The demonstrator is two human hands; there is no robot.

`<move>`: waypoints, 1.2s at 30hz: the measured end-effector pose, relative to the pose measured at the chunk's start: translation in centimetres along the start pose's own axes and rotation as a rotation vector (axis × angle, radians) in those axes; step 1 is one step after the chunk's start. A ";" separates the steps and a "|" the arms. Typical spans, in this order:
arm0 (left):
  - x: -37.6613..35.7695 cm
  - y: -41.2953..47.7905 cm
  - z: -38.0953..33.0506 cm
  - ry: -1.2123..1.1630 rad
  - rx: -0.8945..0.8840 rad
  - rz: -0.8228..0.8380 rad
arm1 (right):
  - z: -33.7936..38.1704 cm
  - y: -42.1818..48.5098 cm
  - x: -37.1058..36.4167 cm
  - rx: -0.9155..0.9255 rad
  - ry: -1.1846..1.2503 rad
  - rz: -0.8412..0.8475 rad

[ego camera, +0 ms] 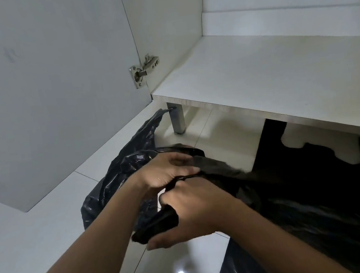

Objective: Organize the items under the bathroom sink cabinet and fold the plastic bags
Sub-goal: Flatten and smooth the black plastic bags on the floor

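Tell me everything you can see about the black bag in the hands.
The bag is thin, glossy, crinkled black plastic, spread loosely over the tiled floor before the open cabinet. The right hand grips a bunched part; the left hand rests on it above, grip blurred.

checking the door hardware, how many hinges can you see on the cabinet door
1: a metal hinge joins the open door to the cabinet's side wall, low down. Others higher up may be out of view.
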State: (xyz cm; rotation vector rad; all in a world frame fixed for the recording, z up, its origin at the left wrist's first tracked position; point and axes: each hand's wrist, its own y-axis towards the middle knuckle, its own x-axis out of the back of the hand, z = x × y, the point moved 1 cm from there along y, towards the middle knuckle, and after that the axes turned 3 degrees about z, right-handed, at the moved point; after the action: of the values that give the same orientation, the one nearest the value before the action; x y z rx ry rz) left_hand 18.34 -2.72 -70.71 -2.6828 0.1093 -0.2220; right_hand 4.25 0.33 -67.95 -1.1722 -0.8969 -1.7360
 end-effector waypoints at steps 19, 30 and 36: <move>-3.3 -1.7 1.1 -0.797 0.184 -0.030 | -11.3 -3.0 -3.4 -0.687 1.166 -0.349; -4.3 -1.4 1.9 -0.623 0.295 -0.084 | -12.9 -3.4 -2.2 -0.768 1.230 -0.547; -4.0 1.1 4.9 -0.470 0.505 -0.191 | -18.2 -9.7 -2.6 -1.228 1.000 -0.484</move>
State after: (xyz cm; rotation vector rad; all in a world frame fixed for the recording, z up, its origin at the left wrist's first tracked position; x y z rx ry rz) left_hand 15.25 -1.16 -76.13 -2.1691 -0.3082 0.2903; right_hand -10.35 -11.37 -77.02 -0.4903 0.6801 -2.9495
